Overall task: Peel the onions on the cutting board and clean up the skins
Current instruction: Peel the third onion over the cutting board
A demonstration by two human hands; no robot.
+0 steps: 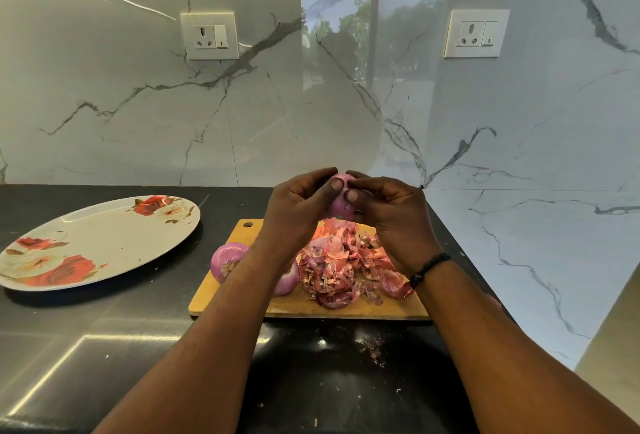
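A purple onion [340, 205] is held up above the wooden cutting board [304, 305]. My left hand [298, 206] grips it from the left with the thumb on top. My right hand [388, 208] grips it from the right, thumb pressed on its upper side. On the board lies a heap of pink and orange skins [346, 267]. A peeled onion [227, 260] sits at the board's left edge. Another onion [287, 281] shows partly behind my left forearm.
A large white floral plate [97, 243] lies on the black counter [104, 347] to the left. Small skin crumbs [372, 347] lie in front of the board. The marble wall with two sockets stands behind, and a marble side wall closes the right.
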